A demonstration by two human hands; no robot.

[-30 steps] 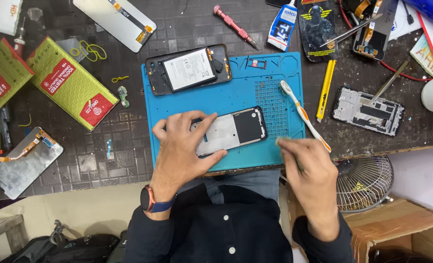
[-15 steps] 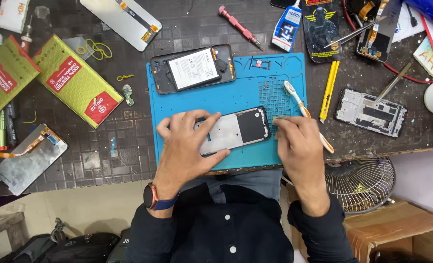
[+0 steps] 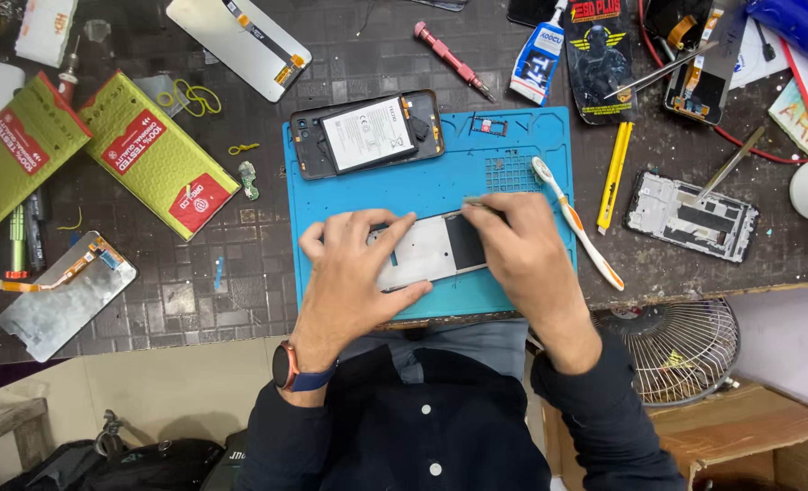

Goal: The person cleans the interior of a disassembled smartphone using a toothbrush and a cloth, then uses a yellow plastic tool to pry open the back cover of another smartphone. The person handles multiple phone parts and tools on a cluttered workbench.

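Observation:
A phone middle frame (image 3: 426, 250), silver with a dark panel, lies on the blue work mat (image 3: 440, 182). My left hand (image 3: 349, 273) presses on its left end, fingers spread over both long edges. My right hand (image 3: 522, 250) covers the frame's right end, its fingertips pinched on a small grey piece (image 3: 472, 202) at the top edge; what the piece is I cannot tell. A white and orange toothbrush (image 3: 577, 223) lies loose on the mat's right edge. An opened phone (image 3: 367, 135) with its battery showing rests at the mat's far left.
Around the mat lie a yellow cutter (image 3: 615, 173), a red screwdriver (image 3: 451, 59), a glue tube (image 3: 538, 59), another bare frame (image 3: 690, 216), two green packets (image 3: 158, 155), and screens (image 3: 238, 35) (image 3: 63, 291). A small fan (image 3: 681, 350) sits below the table edge.
My right hand has let go of the toothbrush, which now lies on the mat, and moved left onto the frame's right end. The left hand keeps holding the frame.

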